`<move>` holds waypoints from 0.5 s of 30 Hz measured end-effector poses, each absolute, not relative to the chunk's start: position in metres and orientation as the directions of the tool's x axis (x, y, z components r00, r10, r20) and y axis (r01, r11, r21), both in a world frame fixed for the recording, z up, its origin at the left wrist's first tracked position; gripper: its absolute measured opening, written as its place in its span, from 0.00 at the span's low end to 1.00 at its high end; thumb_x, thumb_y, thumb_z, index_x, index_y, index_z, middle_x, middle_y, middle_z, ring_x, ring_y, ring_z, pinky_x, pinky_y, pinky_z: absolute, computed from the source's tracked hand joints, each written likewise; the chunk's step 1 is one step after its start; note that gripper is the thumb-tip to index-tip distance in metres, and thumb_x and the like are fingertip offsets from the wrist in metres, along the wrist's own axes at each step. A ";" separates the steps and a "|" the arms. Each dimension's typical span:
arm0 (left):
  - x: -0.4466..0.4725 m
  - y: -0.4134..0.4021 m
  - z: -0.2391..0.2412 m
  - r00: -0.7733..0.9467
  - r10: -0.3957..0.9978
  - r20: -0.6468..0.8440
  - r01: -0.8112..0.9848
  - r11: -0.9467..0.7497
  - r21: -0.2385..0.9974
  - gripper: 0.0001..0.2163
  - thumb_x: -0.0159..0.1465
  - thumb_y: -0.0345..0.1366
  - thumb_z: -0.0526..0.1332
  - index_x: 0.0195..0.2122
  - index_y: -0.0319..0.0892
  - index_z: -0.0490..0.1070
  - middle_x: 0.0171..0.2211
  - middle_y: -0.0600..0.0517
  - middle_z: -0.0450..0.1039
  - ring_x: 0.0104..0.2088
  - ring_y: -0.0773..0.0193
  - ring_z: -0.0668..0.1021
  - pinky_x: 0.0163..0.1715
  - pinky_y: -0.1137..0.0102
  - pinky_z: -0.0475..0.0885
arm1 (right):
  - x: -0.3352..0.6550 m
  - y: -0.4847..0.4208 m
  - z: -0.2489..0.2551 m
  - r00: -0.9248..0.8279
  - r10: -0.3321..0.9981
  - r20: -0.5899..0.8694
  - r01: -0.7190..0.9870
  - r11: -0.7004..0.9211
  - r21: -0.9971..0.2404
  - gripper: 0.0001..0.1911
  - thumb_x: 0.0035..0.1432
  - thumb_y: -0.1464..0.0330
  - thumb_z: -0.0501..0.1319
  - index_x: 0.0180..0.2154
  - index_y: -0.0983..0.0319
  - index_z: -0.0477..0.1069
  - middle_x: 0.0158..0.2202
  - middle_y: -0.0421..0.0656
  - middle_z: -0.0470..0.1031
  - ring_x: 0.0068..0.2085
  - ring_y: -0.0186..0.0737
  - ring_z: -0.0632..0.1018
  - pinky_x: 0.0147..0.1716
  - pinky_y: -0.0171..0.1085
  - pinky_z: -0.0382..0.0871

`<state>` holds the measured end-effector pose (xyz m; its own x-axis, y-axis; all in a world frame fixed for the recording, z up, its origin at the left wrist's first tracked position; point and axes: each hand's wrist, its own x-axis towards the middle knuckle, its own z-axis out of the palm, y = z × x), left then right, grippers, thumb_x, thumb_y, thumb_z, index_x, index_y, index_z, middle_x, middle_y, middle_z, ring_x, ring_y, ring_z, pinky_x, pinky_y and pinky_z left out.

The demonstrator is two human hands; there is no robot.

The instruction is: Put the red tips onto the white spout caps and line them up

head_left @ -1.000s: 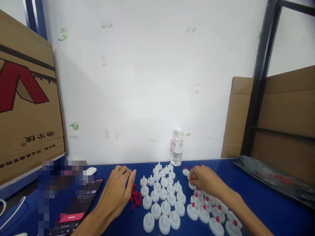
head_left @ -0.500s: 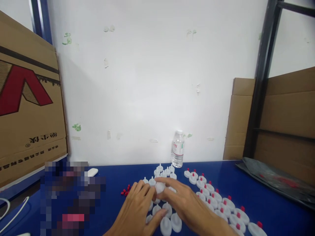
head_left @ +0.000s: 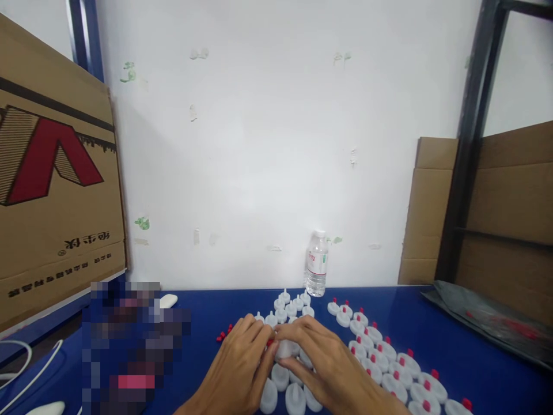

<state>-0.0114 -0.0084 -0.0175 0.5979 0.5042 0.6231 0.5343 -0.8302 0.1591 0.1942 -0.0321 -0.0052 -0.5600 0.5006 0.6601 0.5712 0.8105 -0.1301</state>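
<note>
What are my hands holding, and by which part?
Your right hand holds a white piece by its rounded body; left hand, a red cap, exact grip hidden.

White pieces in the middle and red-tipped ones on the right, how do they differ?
The visible middle pieces have bare white tips; the red-tipped pieces wear red caps. The middle pieces cluster together, partly hidden by the left hand and right hand, whereas the red-tipped pieces spread in slanting rows, mostly in plain view. Both are whitish and rounded at the base.
</note>
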 end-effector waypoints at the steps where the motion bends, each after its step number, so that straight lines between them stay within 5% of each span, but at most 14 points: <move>1: -0.012 -0.008 -0.017 0.586 0.504 0.634 0.533 -0.830 0.167 0.12 0.74 0.32 0.45 0.35 0.45 0.63 0.33 0.51 0.70 0.35 0.59 0.69 0.35 0.63 0.64 | 0.196 -0.030 -0.005 -0.550 0.505 0.665 0.596 0.795 -0.110 0.17 0.68 0.71 0.59 0.57 0.56 0.64 0.49 0.45 0.78 0.48 0.44 0.76 0.46 0.42 0.74; 7: -0.024 -0.001 -0.005 0.285 0.713 0.641 0.663 -0.629 0.405 0.21 0.76 0.41 0.40 0.26 0.45 0.58 0.27 0.54 0.64 0.30 0.63 0.69 0.31 0.67 0.65 | 0.244 0.002 0.002 -0.360 0.475 0.803 0.808 0.589 0.014 0.13 0.68 0.70 0.58 0.53 0.57 0.70 0.43 0.45 0.81 0.45 0.48 0.79 0.54 0.55 0.68; 10: -0.041 0.019 -0.001 0.260 0.782 0.567 0.889 -0.423 0.176 0.21 0.76 0.38 0.39 0.29 0.45 0.64 0.29 0.51 0.67 0.35 0.58 0.71 0.37 0.64 0.67 | 0.263 0.010 0.008 -0.196 0.556 0.808 0.871 0.477 -0.117 0.15 0.67 0.66 0.57 0.55 0.56 0.70 0.48 0.47 0.80 0.48 0.49 0.79 0.49 0.50 0.72; 15: -0.065 0.047 -0.015 0.235 0.837 0.494 0.951 -0.303 0.061 0.16 0.71 0.28 0.46 0.37 0.39 0.74 0.40 0.42 0.72 0.42 0.50 0.72 0.40 0.60 0.67 | 0.263 0.004 0.016 -0.160 0.681 0.714 0.889 0.413 -0.195 0.10 0.66 0.66 0.56 0.44 0.58 0.74 0.44 0.47 0.81 0.46 0.49 0.80 0.49 0.47 0.70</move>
<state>-0.0649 0.0469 -0.0154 0.2354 0.8371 0.4938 0.9510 -0.3032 0.0608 0.2629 0.0040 0.0156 -0.1600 0.6814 0.7142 0.8894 0.4133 -0.1951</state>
